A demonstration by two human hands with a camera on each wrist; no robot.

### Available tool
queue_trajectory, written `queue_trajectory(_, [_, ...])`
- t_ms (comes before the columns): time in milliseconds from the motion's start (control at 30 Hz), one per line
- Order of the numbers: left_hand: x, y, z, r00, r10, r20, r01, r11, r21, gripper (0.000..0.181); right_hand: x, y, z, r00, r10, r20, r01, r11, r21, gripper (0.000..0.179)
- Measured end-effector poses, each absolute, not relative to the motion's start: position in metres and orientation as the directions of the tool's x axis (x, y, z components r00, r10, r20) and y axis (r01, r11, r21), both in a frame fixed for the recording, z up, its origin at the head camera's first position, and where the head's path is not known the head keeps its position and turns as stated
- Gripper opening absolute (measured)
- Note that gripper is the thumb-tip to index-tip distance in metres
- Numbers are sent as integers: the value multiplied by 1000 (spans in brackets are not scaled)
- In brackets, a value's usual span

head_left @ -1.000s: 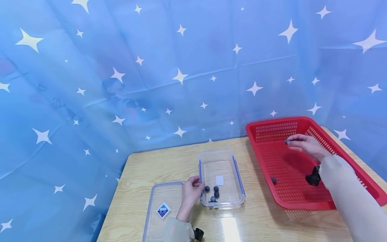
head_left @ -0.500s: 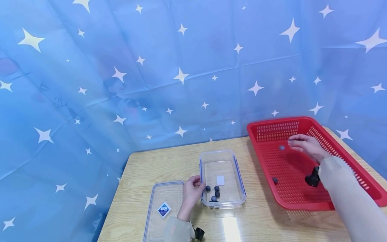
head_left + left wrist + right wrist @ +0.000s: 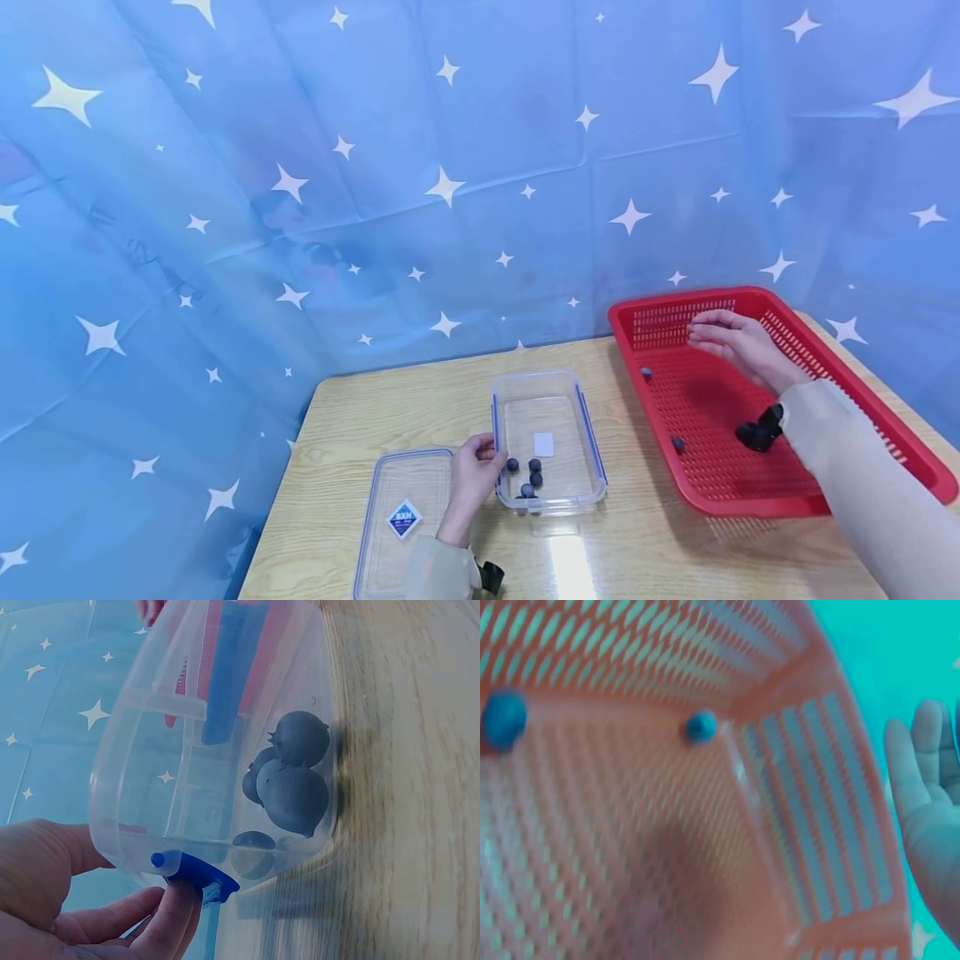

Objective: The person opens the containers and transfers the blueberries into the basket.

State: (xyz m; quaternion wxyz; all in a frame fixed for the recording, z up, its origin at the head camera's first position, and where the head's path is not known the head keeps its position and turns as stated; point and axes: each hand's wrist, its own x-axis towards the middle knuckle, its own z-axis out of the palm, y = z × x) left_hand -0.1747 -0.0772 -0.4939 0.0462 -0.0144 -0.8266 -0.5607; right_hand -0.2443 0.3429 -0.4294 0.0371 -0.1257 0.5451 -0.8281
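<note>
On the table's middle stands a clear plastic food container with blue edges. Several blueberries lie at its near end. My left hand holds its left side, thumb and fingers pinching the wall near a blue latch in the left wrist view. Above the red basket, my right hand hovers with nothing in its loosely extended fingers. Two blueberries rest on the basket floor along its left wall: one farther back, one nearer. The right wrist view shows both blueberries, blurred.
A clear lid with blue edging and a diamond-shaped label lies left of the container, partly under the left forearm. A blue curtain with white stars hangs behind the wooden table.
The right hand has let go of a blueberry, which has rolled left across the basket floor to the left wall. That hand has risen slightly and moved left. The left hand stays put.
</note>
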Motion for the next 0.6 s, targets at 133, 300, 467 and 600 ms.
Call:
queue_trajectory(133, [-175, -77, -493, -995, -26, 97, 81, 373, 924, 30, -244, 324, -416, -950, -207, 233, -119, -450, -885, 25])
queue_trajectory(300, [-175, -77, -493, -994, -29, 101, 82, 383, 920, 29, -243, 299, -400, -941, -229, 250, -130, -438, -890, 23])
queue_trajectory(467, [-174, -77, -493, -995, -32, 98, 78, 379, 922, 29, -240, 276, -387, -932, -266, 246, -131, -385, -914, 20])
queue_trajectory(600, [-174, -77, -493, -994, -36, 99, 79, 373, 925, 28, -237, 257, -380, -929, -291, 229, -136, -306, -942, 17])
